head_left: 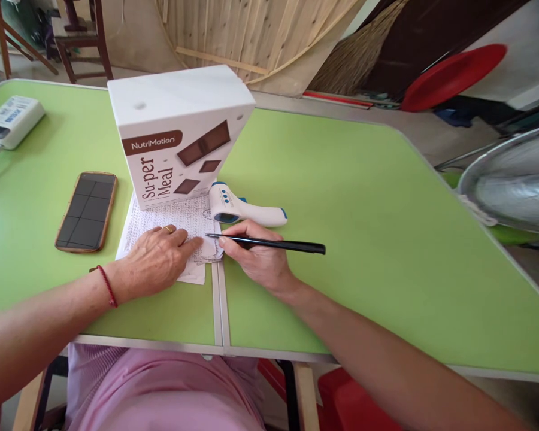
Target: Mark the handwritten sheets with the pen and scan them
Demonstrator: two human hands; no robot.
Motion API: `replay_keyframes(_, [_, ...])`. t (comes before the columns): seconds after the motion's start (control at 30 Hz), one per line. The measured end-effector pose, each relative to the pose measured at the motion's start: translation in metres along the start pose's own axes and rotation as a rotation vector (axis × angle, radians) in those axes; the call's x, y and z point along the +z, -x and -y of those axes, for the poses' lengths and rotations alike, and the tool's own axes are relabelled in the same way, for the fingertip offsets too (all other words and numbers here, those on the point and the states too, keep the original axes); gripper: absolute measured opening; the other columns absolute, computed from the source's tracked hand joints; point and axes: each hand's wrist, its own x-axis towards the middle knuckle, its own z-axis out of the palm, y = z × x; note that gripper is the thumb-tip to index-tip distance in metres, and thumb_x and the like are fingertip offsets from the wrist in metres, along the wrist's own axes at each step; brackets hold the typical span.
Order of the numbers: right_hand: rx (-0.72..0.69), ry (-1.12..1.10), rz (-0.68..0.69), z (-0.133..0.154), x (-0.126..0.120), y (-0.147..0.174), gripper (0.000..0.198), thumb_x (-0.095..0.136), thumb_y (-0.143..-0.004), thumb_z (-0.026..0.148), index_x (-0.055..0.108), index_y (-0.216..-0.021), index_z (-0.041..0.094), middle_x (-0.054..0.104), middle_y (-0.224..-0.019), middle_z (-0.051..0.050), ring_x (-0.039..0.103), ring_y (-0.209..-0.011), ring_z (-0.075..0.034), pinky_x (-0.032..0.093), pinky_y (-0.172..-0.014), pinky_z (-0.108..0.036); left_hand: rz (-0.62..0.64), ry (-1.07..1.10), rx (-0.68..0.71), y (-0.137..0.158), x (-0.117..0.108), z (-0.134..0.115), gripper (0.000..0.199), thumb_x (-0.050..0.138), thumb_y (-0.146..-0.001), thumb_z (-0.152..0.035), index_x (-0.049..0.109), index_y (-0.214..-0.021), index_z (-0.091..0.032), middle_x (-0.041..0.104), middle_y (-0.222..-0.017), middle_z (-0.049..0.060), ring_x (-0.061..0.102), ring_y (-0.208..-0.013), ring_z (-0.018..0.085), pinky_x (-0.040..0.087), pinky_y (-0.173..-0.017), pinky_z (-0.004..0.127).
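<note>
Sheets of paper [161, 214] covered in dense handwriting lie on the green table, partly under a white box. My left hand [161, 258] rests on the sheets with its index finger stretched out and the other fingers slightly bent; nothing is held in it. Between thumb and fingers my right hand [263, 256] grips a black pen [296, 246], its tip pointing left just over the right part of the paper. Just beyond that hand lies a white and blue infrared thermometer [251, 211], its head on the sheets' edge.
The white NutriMotion box [184, 108] stands upright at the back of the paper. Left of it are a phone [87, 211] and a white power bank [13, 123] with a cable. A seam crosses the green table [363, 209]. Beyond its right edge stands a fan [512, 173].
</note>
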Motion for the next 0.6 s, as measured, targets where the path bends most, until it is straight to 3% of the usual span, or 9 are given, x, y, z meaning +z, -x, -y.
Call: replay_keyframes(0.6, [0.019,0.005,0.010,0.0016,-0.0006,0.0001,0.011,0.066,-0.078,0.026,0.061,-0.069,0.022,0.064,-0.057,0.003,0.054,-0.048,-0.011,0.046,-0.045,-0.024,-0.047,0.017,0.015,0.0013,0.0018,0.0006,0.033,0.046,-0.095,-0.013,0.058,-0.126,-0.016,0.062,-0.089,0.009,0.060,-0.077,0.025,0.050,-0.064,0.036])
